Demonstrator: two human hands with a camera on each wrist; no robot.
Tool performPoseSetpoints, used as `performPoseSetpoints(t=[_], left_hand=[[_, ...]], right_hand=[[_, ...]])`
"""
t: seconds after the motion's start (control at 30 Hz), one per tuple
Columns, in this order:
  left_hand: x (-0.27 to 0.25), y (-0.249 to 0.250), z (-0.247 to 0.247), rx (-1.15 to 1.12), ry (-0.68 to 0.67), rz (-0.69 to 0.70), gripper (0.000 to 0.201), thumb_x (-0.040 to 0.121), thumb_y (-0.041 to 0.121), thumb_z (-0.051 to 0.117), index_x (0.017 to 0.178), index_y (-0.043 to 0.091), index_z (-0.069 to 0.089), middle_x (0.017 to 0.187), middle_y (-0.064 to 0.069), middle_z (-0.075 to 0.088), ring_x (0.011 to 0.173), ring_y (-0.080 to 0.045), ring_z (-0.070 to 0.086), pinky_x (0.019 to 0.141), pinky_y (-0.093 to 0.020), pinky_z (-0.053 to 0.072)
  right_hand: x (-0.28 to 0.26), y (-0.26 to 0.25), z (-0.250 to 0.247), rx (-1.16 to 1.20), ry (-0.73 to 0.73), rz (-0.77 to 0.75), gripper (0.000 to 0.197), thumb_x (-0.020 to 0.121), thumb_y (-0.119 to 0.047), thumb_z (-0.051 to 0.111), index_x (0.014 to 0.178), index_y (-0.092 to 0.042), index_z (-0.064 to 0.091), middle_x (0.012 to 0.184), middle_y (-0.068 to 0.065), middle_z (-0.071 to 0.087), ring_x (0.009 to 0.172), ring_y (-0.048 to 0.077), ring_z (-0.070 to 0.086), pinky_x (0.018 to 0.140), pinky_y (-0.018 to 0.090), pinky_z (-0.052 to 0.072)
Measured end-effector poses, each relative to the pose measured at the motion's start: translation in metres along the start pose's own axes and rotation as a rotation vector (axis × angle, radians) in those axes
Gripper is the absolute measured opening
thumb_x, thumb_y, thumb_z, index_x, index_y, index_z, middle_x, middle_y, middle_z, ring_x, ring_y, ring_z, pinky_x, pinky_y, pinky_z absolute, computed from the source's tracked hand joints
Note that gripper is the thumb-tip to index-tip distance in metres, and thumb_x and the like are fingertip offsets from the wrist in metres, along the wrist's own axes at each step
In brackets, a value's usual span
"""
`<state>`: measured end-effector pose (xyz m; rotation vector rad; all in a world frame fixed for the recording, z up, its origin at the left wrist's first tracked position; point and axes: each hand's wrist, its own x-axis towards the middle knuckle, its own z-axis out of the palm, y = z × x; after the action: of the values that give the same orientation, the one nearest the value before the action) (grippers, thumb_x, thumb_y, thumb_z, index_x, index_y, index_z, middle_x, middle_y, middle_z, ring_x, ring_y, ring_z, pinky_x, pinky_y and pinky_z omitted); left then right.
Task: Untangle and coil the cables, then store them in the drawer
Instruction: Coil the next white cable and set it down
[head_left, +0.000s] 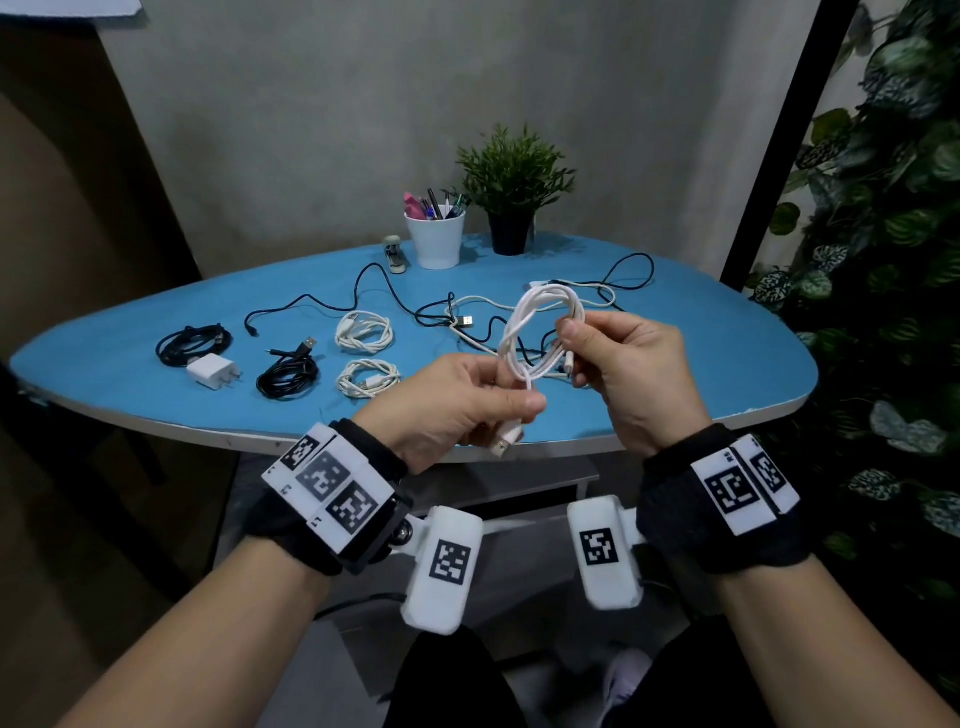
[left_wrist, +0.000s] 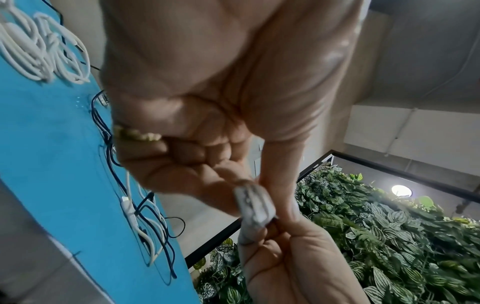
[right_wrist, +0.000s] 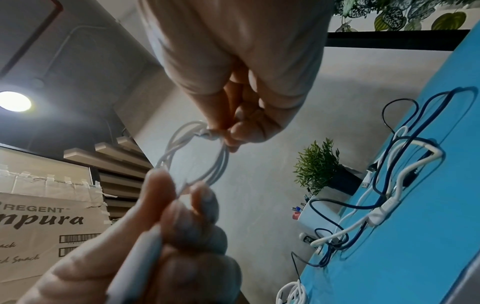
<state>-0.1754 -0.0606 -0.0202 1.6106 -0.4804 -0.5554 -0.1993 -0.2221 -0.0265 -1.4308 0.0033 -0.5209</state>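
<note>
A white cable (head_left: 537, 332) wound into a loop hangs in the air over the blue table's (head_left: 130, 364) front edge, held between both hands. My left hand (head_left: 519, 400) pinches the loop's lower end, and the USB plug (head_left: 506, 441) sticks out below the thumb. My right hand (head_left: 574, 345) pinches the loop's right side between thumb and fingers. The left wrist view shows the plug (left_wrist: 254, 205) pinched at the fingertips. The thin loop (right_wrist: 197, 156) spans both hands in the right wrist view. A loose tangle of black and white cables (head_left: 519, 312) lies behind the hands.
Left on the table lie two black coils (head_left: 195, 343) (head_left: 288, 371), a white charger (head_left: 213, 371) and two white coils (head_left: 363, 332) (head_left: 366, 376). A pen cup (head_left: 435, 236), a potted plant (head_left: 514, 192) and a stapler (head_left: 397, 254) stand at the back. Leafy wall at right.
</note>
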Motion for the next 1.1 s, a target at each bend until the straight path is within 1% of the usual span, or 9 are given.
performPoseSetpoints(t=[0.17,0.37,0.47,0.53,0.63,0.73,0.87,1.0,1.1], left_hand=[[-0.004,0.004,-0.012,0.156,-0.059,-0.008,0.008,0.066,0.022,0.073,0.063,0.021,0.066,0.061,0.002,0.061,0.052,-0.010,0.045,0.051,-0.024,0.028],[-0.009,0.012,-0.019,0.273,-0.053,0.048,0.010,0.078,0.004,0.070,0.073,0.010,0.064,0.058,-0.003,0.061,0.051,-0.009,0.052,0.049,-0.016,0.041],[-0.003,0.008,-0.016,0.443,0.146,0.119,0.015,0.075,0.004,0.074,0.068,0.014,0.065,0.060,0.000,0.065,0.054,-0.005,0.058,0.061,-0.019,0.051],[0.005,0.002,-0.015,0.501,0.359,0.204,0.019,0.073,0.008,0.077,0.063,0.019,0.065,0.057,0.003,0.064,0.051,-0.001,0.054,0.058,-0.016,0.047],[0.012,-0.003,-0.010,0.305,0.512,0.280,0.020,0.077,0.004,0.072,0.063,0.016,0.063,0.062,-0.004,0.065,0.057,-0.006,0.057,0.058,-0.018,0.046],[0.011,-0.003,-0.002,0.049,0.453,0.315,0.011,0.078,-0.002,0.070,0.074,0.006,0.064,0.069,-0.005,0.066,0.060,-0.004,0.060,0.060,-0.014,0.046],[0.006,0.000,0.002,-0.122,0.278,0.300,0.010,0.071,0.010,0.076,0.079,0.016,0.073,0.088,-0.008,0.070,0.080,-0.015,0.058,0.077,-0.029,0.040],[0.004,0.003,0.002,-0.224,0.211,0.298,0.020,0.066,0.003,0.068,0.075,0.019,0.075,0.080,0.001,0.071,0.087,-0.023,0.052,0.084,-0.036,0.035],[0.003,0.003,0.001,-0.217,0.188,0.321,0.018,0.071,0.004,0.069,0.084,0.017,0.068,0.079,0.001,0.070,0.083,-0.019,0.060,0.087,-0.035,0.046]], right_hand=[[0.006,-0.006,-0.007,-0.049,0.007,-0.044,0.007,0.084,-0.004,0.065,0.079,-0.004,0.069,0.063,0.012,0.058,0.048,0.011,0.045,0.046,0.021,0.040],[0.008,-0.014,-0.007,-0.114,-0.016,-0.083,0.008,0.086,-0.007,0.064,0.080,-0.008,0.070,0.065,0.014,0.057,0.051,0.016,0.046,0.048,0.023,0.041],[0.007,-0.013,-0.005,-0.071,-0.046,-0.030,0.012,0.086,-0.005,0.063,0.078,-0.009,0.070,0.060,0.009,0.059,0.052,0.017,0.049,0.049,0.023,0.043],[0.005,-0.013,-0.003,-0.014,-0.063,0.025,0.013,0.087,-0.003,0.061,0.078,-0.009,0.069,0.058,0.005,0.058,0.053,0.016,0.050,0.047,0.021,0.044],[0.003,-0.015,-0.003,0.072,-0.102,0.094,0.012,0.088,-0.004,0.059,0.079,-0.007,0.067,0.052,-0.001,0.059,0.048,0.011,0.051,0.046,0.019,0.044],[0.003,-0.016,-0.004,0.078,-0.141,0.114,0.011,0.089,-0.004,0.057,0.082,-0.006,0.066,0.052,-0.002,0.061,0.045,0.009,0.053,0.046,0.018,0.045],[0.003,-0.014,-0.003,0.032,-0.146,0.101,0.010,0.088,-0.006,0.059,0.084,-0.007,0.068,0.056,0.000,0.062,0.047,0.010,0.054,0.046,0.020,0.044],[0.002,-0.012,-0.002,0.015,-0.141,0.094,0.008,0.087,-0.005,0.060,0.089,-0.002,0.068,0.069,0.011,0.064,0.049,0.012,0.053,0.046,0.020,0.043],[0.003,-0.012,-0.002,0.025,-0.131,0.098,0.011,0.086,-0.005,0.062,0.091,0.002,0.067,0.073,0.015,0.063,0.051,0.013,0.054,0.045,0.020,0.043]])
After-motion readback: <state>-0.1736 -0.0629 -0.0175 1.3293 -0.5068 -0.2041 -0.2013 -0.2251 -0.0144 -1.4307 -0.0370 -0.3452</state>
